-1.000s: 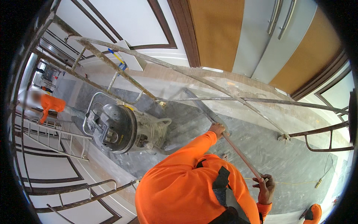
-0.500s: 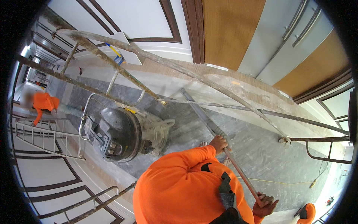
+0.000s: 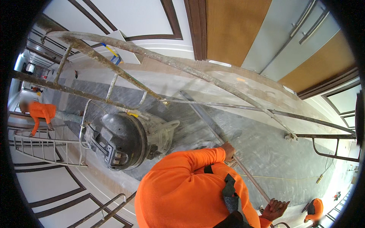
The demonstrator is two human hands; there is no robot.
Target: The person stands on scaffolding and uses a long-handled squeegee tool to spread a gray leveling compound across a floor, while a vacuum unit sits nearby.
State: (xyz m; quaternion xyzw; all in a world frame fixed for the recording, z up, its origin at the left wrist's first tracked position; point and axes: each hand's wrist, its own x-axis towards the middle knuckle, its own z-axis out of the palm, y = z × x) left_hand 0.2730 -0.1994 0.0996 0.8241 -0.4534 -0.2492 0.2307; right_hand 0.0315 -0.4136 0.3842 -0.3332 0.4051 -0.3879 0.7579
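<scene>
My left hand point(image 3: 229, 152) grips a long metal tube point(image 3: 251, 175) below a grey corrugated hose section point(image 3: 221, 136). The tube continues up to a dusty floor tool point(image 3: 195, 106) pointing away from me. Farther down the tube, my right hand point(image 3: 275, 209) holds it with loosely curled fingers. My orange sleeves and body fill the lower middle, hiding part of the floor. To the left of the tube stands a dusty, drum-shaped vacuum point(image 3: 112, 142) with a black top and metal handle.
Scaffold frames point(image 3: 163, 60) cross above the grey floor covering point(image 3: 266, 148). A metal ladder-like frame point(image 3: 45, 146) stands left. One orange-clad worker point(image 3: 42, 116) bends at left, another point(image 3: 315, 209) at lower right. Behind are panelled walls and double doors point(image 3: 285, 45). A yellow cord point(image 3: 289, 176) lies right.
My hands and the tube have shifted downward and slightly right in view. The vacuum appears larger and lower; the scaffold has shifted left as my view moved.
</scene>
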